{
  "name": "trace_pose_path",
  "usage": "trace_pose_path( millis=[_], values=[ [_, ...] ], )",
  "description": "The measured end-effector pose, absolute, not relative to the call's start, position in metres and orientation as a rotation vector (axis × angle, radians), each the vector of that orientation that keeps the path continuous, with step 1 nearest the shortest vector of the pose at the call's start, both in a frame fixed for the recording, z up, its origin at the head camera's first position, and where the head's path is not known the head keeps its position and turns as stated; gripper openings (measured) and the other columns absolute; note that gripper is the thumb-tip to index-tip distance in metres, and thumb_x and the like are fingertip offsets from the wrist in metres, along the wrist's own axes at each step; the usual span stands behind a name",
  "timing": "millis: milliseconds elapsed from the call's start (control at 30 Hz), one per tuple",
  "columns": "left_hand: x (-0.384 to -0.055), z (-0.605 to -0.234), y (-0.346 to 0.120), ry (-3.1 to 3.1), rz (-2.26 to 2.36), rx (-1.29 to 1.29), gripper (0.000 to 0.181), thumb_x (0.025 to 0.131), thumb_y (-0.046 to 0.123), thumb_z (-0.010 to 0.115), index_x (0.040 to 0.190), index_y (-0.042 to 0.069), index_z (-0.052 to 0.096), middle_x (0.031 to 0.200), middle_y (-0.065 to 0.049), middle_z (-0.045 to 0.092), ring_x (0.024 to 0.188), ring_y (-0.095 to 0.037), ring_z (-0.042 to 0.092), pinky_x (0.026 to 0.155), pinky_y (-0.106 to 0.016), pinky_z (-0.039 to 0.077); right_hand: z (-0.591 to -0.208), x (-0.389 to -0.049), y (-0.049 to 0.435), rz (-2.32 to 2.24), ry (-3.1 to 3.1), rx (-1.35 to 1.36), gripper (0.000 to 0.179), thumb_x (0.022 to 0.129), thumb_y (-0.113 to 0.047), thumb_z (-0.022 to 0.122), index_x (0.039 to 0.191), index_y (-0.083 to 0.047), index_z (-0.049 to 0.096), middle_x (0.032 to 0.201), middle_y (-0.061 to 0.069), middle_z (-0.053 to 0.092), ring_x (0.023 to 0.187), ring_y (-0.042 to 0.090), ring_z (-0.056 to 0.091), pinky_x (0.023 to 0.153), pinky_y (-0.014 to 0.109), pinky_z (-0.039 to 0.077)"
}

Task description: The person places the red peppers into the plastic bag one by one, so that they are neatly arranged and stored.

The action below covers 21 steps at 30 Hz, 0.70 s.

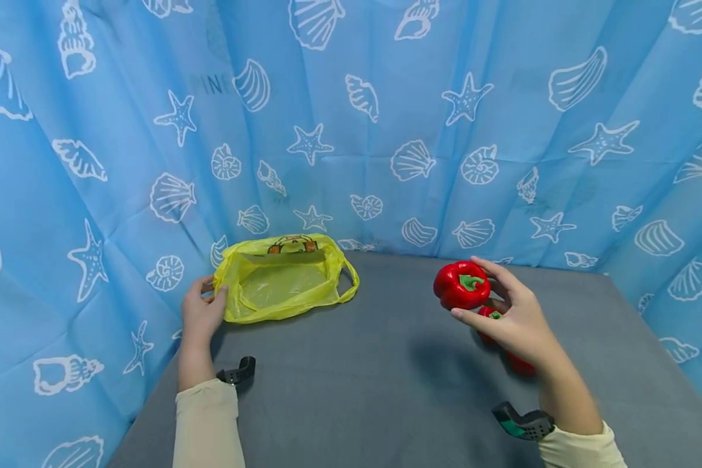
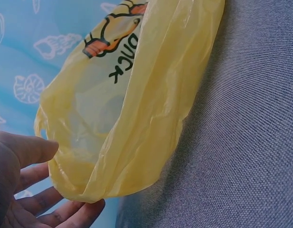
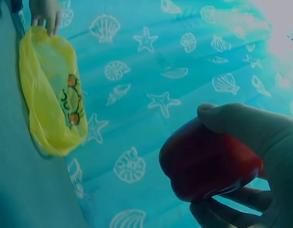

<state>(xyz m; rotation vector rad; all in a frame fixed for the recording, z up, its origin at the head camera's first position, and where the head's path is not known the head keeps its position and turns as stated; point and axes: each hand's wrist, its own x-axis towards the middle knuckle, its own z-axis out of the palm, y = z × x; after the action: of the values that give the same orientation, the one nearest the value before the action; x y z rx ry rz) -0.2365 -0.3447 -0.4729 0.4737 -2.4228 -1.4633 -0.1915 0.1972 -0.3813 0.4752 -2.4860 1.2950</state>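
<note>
Seen from the head camera, the left hand (image 1: 203, 312) is at 8 o'clock, at the 9 o'clock end of a yellow bag (image 1: 281, 313). Its fingers grasp the bag's edge: the thumb lies on the rim and the other fingers lie along the outside. The bag rests on a grey worktop (image 1: 351, 390), its mouth spread wide, with a looped handle (image 1: 352, 286) at its 3 o'clock end. An orange and black print (image 1: 293, 245) shows at its 12 o'clock side, and the left wrist view shows the letters DUCK there as well.

At 4 o'clock, the right hand (image 1: 517, 315) holds a red pepper (image 1: 453, 292) above the worktop, well apart from the bag, at its 3 o'clock. The thumb and fingers grasp it from either side, and its green stem (image 1: 471, 281) shows to the head camera. A dark shadow (image 1: 444, 364) lies on the worktop towards 6 o'clock from it.

Partly hidden by the right hand, a second pepper (image 1: 487, 312) and another red item (image 1: 520, 366) lie towards 5 o'clock from the held one. Each wrist wears a black device, the right one (image 1: 523, 424) with a green patch. A blue curtain (image 1: 339, 130) with white shells and starfish stands behind at 12 o'clock.
</note>
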Motion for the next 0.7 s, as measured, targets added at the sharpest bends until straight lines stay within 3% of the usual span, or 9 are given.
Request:
trace_pose_path(
  millis=[100,300,467,700],
  values=[
    [-0.236,-0.473,-0.345,-2.429,-1.473,0.481,0.060,0.111,0.033,0.052,0.162,0.005,0.038,0.156,-0.030,0.043,0.145,-0.050,0.048,0.112,-0.060,0.051,-0.383,-0.194,0.188,1.317,-2.474,0.506,0.093,0.080,-0.014,0.094,0.159,-0.025,0.048,0.148,0.011,0.059,0.122,-0.001,0.058,0.088,0.009,0.055],
    [-0.235,-0.475,-0.344,-2.438,-1.453,0.482,0.059,0.111,0.032,0.052,0.162,0.004,0.039,0.155,-0.030,0.045,0.144,-0.051,0.049,0.110,-0.061,0.052,-0.386,-0.202,0.167,1.369,-2.473,0.583,0.096,0.076,-0.018,0.097,0.159,-0.027,0.048,0.150,0.008,0.059,0.129,0.024,0.060,0.089,0.015,0.058],
    [-0.234,-0.475,-0.342,-2.438,-1.458,0.489,0.058,0.111,0.030,0.053,0.161,0.004,0.039,0.155,-0.031,0.045,0.143,-0.051,0.049,0.111,-0.061,0.052,-0.393,-0.209,0.154,1.433,-2.478,0.610,0.095,0.077,-0.019,0.097,0.158,-0.026,0.048,0.150,0.008,0.059,0.131,0.028,0.060,0.090,0.021,0.061],
    [-0.235,-0.476,-0.342,-2.435,-1.429,0.489,0.058,0.111,0.031,0.054,0.160,0.003,0.040,0.153,-0.032,0.046,0.141,-0.053,0.050,0.109,-0.062,0.052,-0.403,-0.221,0.137,1.524,-2.483,0.632,0.091,0.079,-0.022,0.096,0.157,-0.026,0.049,0.150,0.007,0.059,0.134,0.031,0.059,0.096,0.048,0.064]
  ],
)
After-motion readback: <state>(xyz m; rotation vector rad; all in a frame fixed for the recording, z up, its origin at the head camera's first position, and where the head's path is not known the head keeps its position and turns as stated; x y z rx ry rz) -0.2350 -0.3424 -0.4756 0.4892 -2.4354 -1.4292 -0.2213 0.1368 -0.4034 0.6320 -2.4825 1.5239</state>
